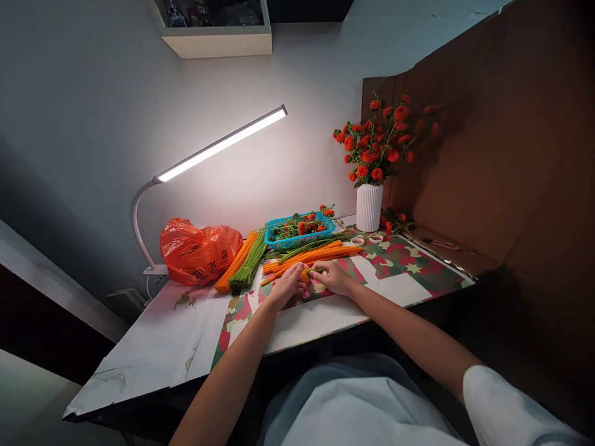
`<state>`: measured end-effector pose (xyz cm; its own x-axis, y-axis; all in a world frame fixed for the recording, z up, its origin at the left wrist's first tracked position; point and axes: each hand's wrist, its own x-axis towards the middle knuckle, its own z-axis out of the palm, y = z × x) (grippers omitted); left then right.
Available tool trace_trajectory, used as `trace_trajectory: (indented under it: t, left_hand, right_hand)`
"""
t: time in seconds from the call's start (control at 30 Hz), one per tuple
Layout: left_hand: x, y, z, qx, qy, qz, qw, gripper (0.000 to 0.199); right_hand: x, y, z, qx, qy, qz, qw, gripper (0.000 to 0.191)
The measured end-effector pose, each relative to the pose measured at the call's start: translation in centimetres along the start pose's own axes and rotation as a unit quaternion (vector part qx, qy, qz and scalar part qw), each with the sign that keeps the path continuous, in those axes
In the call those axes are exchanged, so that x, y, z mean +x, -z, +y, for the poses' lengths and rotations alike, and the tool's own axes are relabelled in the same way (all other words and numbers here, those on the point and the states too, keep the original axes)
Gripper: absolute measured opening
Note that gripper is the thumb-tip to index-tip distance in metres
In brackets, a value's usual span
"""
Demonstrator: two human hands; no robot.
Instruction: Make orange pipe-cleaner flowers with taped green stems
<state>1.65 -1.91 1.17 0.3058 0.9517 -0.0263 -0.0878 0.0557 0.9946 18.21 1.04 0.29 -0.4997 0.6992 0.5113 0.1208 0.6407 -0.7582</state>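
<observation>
Between my two hands, just above the table's front part, is a small orange flower with a green base. My left hand has its fingers closed around the flower's left side. From the right, my right hand pinches the green part at the flower's base. Right behind my hands lie orange fuzzy stems, with green stems beyond them. A blue basket behind these holds small orange flowers and green pieces.
Left of the basket lie bundles of orange and green stems, beside a red plastic bag and a lit lamp. At the back right stand a white vase of orange flowers, tape rolls and pliers.
</observation>
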Motion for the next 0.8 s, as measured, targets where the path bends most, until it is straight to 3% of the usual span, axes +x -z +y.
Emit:
trace_trajectory:
  t: [0.13, 0.2, 0.37, 0.53, 0.8]
  left_hand:
    - [0.21, -0.01, 0.00, 0.094, -0.159, 0.058, 0.981, 0.043]
    - [0.33, 0.12, -0.03, 0.138, -0.187, 0.052, 0.971, 0.039]
    - [0.54, 0.41, -0.08, 0.114, -0.131, 0.035, 0.984, 0.040]
    - [0.26, 0.25, 0.25, 0.079, -0.075, 0.032, 0.994, 0.039]
    - [-0.12, 0.25, 0.33, 0.100, -0.033, 0.029, 0.994, 0.025]
  right_hand:
    - [0.11, 0.21, -0.13, -0.010, -0.014, 0.002, 1.000, 0.025]
    - [0.16, 0.21, 0.01, -0.017, -0.014, -0.002, 1.000, 0.024]
    - [0.08, 0.40, 0.06, -0.076, 0.013, -0.005, 0.997, 0.022]
    - [-0.21, 0.65, -0.12, -0.127, 0.033, -0.044, 0.990, 0.014]
    - [-0.20, 0.55, 0.24, -0.100, 0.085, -0.068, 0.989, 0.013]
